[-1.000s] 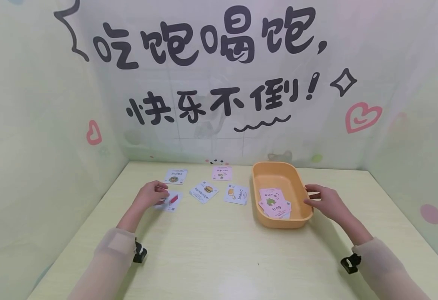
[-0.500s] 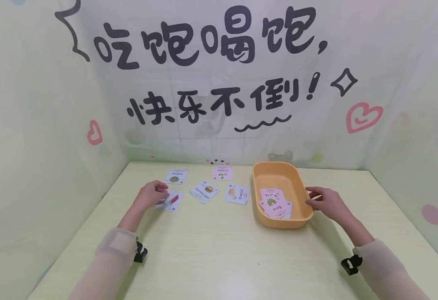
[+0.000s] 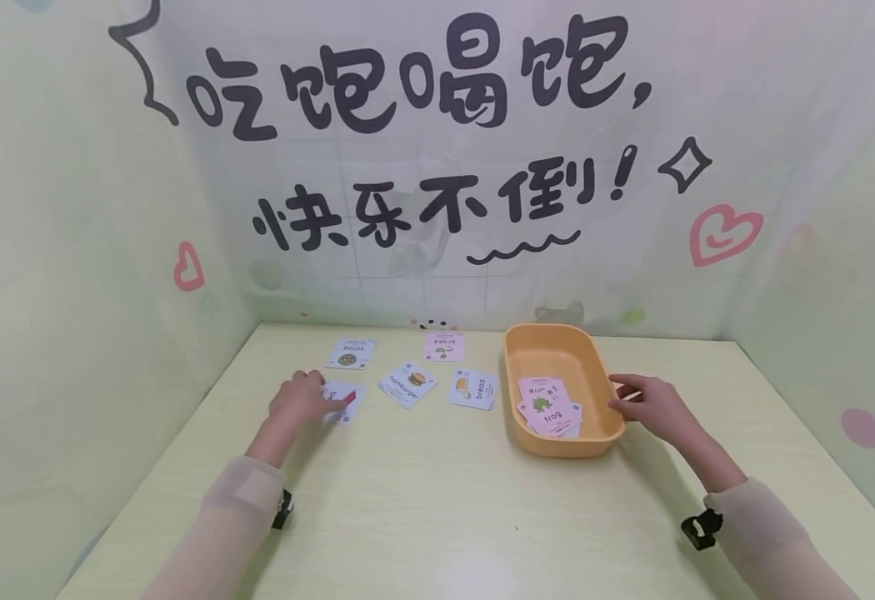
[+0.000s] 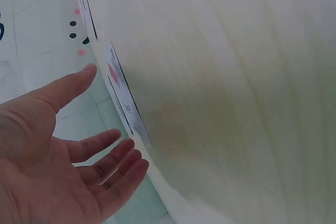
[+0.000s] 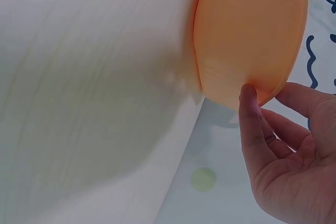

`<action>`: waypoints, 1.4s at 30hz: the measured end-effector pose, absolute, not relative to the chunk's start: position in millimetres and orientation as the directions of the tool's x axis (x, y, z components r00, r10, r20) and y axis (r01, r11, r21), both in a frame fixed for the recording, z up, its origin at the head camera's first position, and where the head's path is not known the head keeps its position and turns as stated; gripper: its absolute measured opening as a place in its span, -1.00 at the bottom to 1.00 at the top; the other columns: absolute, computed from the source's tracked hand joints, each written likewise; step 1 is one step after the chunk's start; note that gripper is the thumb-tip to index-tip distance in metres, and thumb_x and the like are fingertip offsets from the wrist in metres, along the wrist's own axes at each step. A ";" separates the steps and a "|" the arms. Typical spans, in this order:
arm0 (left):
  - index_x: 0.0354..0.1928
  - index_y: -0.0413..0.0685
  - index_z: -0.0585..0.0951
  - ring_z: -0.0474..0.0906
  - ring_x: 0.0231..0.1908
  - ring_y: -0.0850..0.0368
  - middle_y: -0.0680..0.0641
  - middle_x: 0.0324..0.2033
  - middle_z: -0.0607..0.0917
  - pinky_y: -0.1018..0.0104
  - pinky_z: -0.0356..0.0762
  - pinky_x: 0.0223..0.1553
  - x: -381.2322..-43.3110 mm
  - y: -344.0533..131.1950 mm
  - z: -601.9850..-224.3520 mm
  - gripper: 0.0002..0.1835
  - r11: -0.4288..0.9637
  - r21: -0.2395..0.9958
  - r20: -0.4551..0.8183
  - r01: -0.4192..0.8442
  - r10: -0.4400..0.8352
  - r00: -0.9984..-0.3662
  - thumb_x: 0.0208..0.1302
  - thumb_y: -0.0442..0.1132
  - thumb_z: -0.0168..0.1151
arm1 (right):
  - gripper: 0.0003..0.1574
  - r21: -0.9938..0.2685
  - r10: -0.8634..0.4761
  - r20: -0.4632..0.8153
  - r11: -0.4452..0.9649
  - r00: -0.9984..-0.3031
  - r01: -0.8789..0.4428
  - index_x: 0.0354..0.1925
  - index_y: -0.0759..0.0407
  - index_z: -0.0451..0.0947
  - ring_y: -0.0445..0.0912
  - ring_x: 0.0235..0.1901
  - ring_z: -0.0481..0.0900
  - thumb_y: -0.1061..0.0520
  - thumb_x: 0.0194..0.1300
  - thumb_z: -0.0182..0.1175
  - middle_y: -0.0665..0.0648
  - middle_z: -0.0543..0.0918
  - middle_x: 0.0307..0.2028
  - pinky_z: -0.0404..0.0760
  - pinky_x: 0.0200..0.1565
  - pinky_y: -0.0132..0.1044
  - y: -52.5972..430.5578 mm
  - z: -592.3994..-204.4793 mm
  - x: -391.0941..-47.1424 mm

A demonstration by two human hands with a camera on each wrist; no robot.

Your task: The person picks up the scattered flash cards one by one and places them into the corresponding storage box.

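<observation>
My left hand [image 3: 298,402] hovers at a white card with a red picture [image 3: 350,393], part of which it hides in the head view. The left wrist view has that hand's thumb and fingers [image 4: 107,166] spread apart beside the card [image 4: 126,95], with nothing between them. An orange plastic basin [image 3: 604,367] stands at the right, and my right hand [image 3: 655,407] pinches its right rim between thumb and fingers. Inside lie several cards, a pink frog card [image 3: 553,417] on top. The right wrist view shows the thumb against the basin's outer wall [image 5: 247,40].
More cards lie flat on the table [image 3: 422,500]: a salad card [image 3: 351,352], a hamburger card [image 3: 407,383], a bread card [image 3: 472,388] and a pink snake card [image 3: 443,347]. A printed curtain [image 3: 422,300] closes off the back and sides.
My left hand has shifted slightly right and turned over the red-picture card, its thumb now reaching across the picture. The right hand and the basin have stayed in place.
</observation>
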State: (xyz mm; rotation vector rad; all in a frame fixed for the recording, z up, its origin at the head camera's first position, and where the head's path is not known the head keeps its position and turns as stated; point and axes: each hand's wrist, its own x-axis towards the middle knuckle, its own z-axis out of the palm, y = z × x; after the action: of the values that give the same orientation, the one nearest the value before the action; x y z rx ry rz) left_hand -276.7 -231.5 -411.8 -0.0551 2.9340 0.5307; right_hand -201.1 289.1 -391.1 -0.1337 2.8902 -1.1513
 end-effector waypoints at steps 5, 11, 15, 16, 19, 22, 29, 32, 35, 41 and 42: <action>0.31 -0.49 0.29 0.33 -0.03 -0.26 -0.44 0.05 0.39 -0.04 0.49 -0.10 -271.2 -222.9 -415.4 -0.01 0.958 0.275 -0.222 -0.085 -0.023 -0.975 0.10 0.15 0.44 | -0.36 -0.684 -0.092 0.011 0.726 -0.996 -0.075 0.24 0.57 0.38 0.10 -0.21 0.72 0.26 0.29 0.29 0.42 0.64 -0.17 0.78 -0.31 -0.21 288.9 -392.5 -201.3; 0.39 -0.50 0.15 0.33 0.08 -0.37 -0.55 0.14 0.31 -0.21 0.49 0.09 -270.1 -217.1 -414.4 0.07 0.952 0.288 -0.234 -0.101 -0.032 -0.972 0.10 0.11 0.45 | -0.35 -0.679 -0.086 0.010 0.731 -0.996 -0.070 0.24 0.57 0.38 0.11 -0.21 0.72 0.26 0.29 0.29 0.43 0.63 -0.17 0.78 -0.30 -0.15 287.5 -392.0 -200.2; 0.41 -0.47 0.09 0.32 0.10 -0.39 -0.54 0.13 0.29 -0.22 0.48 0.13 -273.4 -215.6 -415.0 0.09 0.937 0.322 -0.258 -0.138 -0.053 -0.965 0.10 0.07 0.46 | -0.35 -0.678 -0.084 0.006 0.732 -0.996 -0.065 0.25 0.57 0.37 0.10 -0.21 0.72 0.27 0.29 0.28 0.43 0.64 -0.17 0.78 -0.29 -0.12 286.3 -390.8 -199.1; 0.41 -0.47 0.07 0.31 0.11 -0.40 -0.54 0.13 0.29 -0.23 0.48 0.14 -274.5 -215.4 -415.2 0.10 0.932 0.331 -0.265 -0.148 -0.059 -0.963 0.09 0.07 0.46 | -0.36 -0.678 -0.084 0.006 0.732 -0.996 -0.066 0.24 0.57 0.37 0.10 -0.22 0.72 0.27 0.29 0.28 0.43 0.64 -0.17 0.78 -0.29 -0.12 286.3 -390.6 -199.0; 0.41 -0.46 0.04 0.29 0.10 -0.40 -0.54 0.11 0.29 -0.25 0.45 0.16 -276.7 -215.6 -415.4 0.12 0.916 0.360 -0.285 -0.176 -0.071 -0.956 0.07 0.04 0.48 | -0.36 -0.674 -0.089 0.012 0.735 -0.996 -0.074 0.24 0.58 0.38 0.10 -0.22 0.72 0.27 0.29 0.28 0.43 0.64 -0.18 0.77 -0.29 -0.11 286.1 -390.3 -198.8; 0.40 -0.47 0.02 0.30 0.09 -0.39 -0.55 0.10 0.31 -0.29 0.41 0.20 -278.8 -217.3 -416.2 0.13 0.902 0.387 -0.298 -0.192 -0.075 -0.952 0.04 0.02 0.50 | -0.37 -0.668 -0.091 0.018 0.740 -0.996 -0.079 0.23 0.58 0.38 0.10 -0.23 0.72 0.27 0.29 0.28 0.42 0.64 -0.18 0.77 -0.30 -0.11 286.3 -390.3 -198.8; 0.30 -0.55 0.13 0.30 0.03 -0.34 -0.51 0.02 0.35 -0.23 0.44 0.16 -283.1 -220.0 -420.6 0.07 0.887 0.412 -0.302 -0.209 -0.084 -0.950 -0.01 0.00 0.54 | -0.37 -0.664 -0.092 0.024 0.743 -0.995 -0.085 0.23 0.57 0.39 0.11 -0.23 0.72 0.27 0.29 0.28 0.43 0.66 -0.18 0.76 -0.31 -0.12 286.7 -390.9 -199.4; 0.24 -0.55 0.17 0.28 0.01 -0.33 -0.49 -0.02 0.33 -0.19 0.44 0.11 -284.7 -220.0 -421.7 0.04 0.886 0.410 -0.299 -0.218 -0.096 -0.950 -0.04 0.00 0.55 | -0.37 -0.660 -0.094 0.027 0.746 -0.995 -0.088 0.23 0.57 0.39 0.11 -0.22 0.72 0.27 0.29 0.28 0.42 0.66 -0.18 0.75 -0.32 -0.16 287.0 -391.2 -199.8; 0.20 -0.53 0.18 0.24 0.00 -0.31 -0.45 -0.05 0.31 -0.17 0.42 0.08 -286.8 -221.5 -424.8 0.01 0.883 0.413 -0.289 -0.224 -0.107 -0.951 -0.05 -0.01 0.55 | -0.37 -0.654 -0.095 0.025 0.751 -0.995 -0.088 0.23 0.57 0.39 0.11 -0.23 0.72 0.26 0.30 0.28 0.42 0.66 -0.18 0.72 -0.35 -0.22 287.1 -391.0 -200.1; 0.23 -0.46 0.16 0.20 0.00 -0.30 -0.43 -0.03 0.28 -0.20 0.36 0.10 -285.5 -222.6 -426.0 0.00 0.875 0.436 -0.243 -0.212 -0.113 -0.963 -0.05 -0.04 0.56 | -0.37 -0.652 -0.093 0.019 0.754 -0.995 -0.083 0.24 0.56 0.39 0.09 -0.23 0.72 0.26 0.30 0.28 0.41 0.66 -0.19 0.71 -0.36 -0.25 287.0 -390.8 -200.5; 0.24 -0.45 0.15 0.22 0.00 -0.31 -0.44 -0.02 0.29 -0.20 0.37 0.10 -285.1 -223.0 -425.6 -0.01 0.868 0.452 -0.237 -0.207 -0.107 -0.966 -0.04 -0.07 0.56 | -0.37 -0.653 -0.093 0.019 0.753 -0.996 -0.082 0.24 0.56 0.39 0.09 -0.23 0.72 0.26 0.30 0.28 0.41 0.66 -0.18 0.71 -0.36 -0.24 287.0 -390.9 -200.5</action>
State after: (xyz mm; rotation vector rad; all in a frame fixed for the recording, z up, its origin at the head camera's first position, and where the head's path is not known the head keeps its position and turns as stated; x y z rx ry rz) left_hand -285.1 -223.0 -425.6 -0.2415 2.8367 0.7200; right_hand -200.5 287.0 -390.9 -0.1462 2.9272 -1.0890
